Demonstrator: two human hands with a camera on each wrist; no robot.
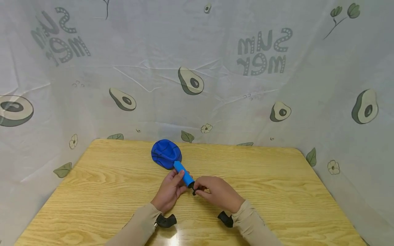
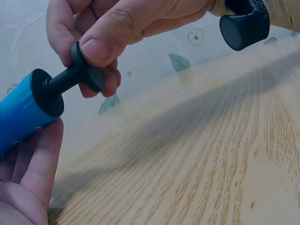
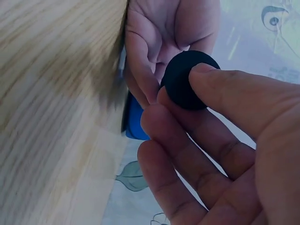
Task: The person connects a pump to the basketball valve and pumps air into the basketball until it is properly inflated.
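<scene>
A blue hand pump (image 1: pixel 184 174) slants between both hands, its tip at the edge of a crumpled, deflated blue ball (image 1: pixel 165 153) with dark lines. My left hand (image 1: pixel 172 188) grips the pump's blue barrel (image 2: pixel 21 112), thumb along the top. With thumb and fingers, my right hand (image 1: pixel 217 192) pinches the black round handle (image 3: pixel 185 79) at the pump's near end. A short stretch of black rod (image 2: pixel 63 82) shows between barrel and handle. In the right wrist view the handle and left hand hide most of the barrel.
Both hands work over a wooden table (image 1: pixel 261 177) with a light grain. Behind it hangs a pale curtain (image 1: pixel 154 44) printed with avocados and leaves. Black wrist cameras (image 1: pixel 166 221) jut out from both sleeves.
</scene>
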